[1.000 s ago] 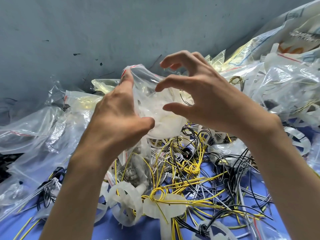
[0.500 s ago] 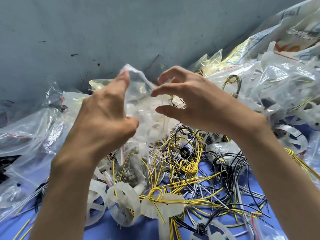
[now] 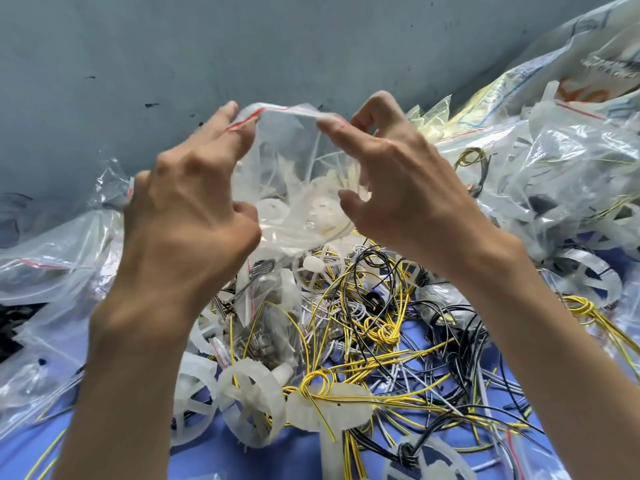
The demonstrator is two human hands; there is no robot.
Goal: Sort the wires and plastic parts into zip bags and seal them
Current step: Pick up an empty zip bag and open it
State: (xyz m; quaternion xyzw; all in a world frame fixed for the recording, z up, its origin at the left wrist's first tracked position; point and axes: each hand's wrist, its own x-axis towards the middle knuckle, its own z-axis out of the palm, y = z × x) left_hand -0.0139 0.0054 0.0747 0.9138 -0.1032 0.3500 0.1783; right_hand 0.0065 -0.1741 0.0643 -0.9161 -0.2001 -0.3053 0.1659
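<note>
Zip bag (image 3: 287, 161), clear with a red strip (image 3: 242, 123) along the mouth, up in the middle between both hands. Pinched at the left end of the mouth by left hand (image 3: 187, 209) fingertips, and at the right end by right hand (image 3: 408, 181) thumb and forefinger, remaining fingers loosely curled. Loaded with white plastic parts (image 3: 311, 216) at the bottom. Underneath and nearer: tangle of yellow wires (image 3: 384, 332) and black wires (image 3: 406, 451) on a blue surface (image 3: 214, 459), white spoked wheels (image 3: 252, 400) near left. More clear bags (image 3: 52, 265) heaped left and right, grey wall (image 3: 277, 46) at the far side.
</note>
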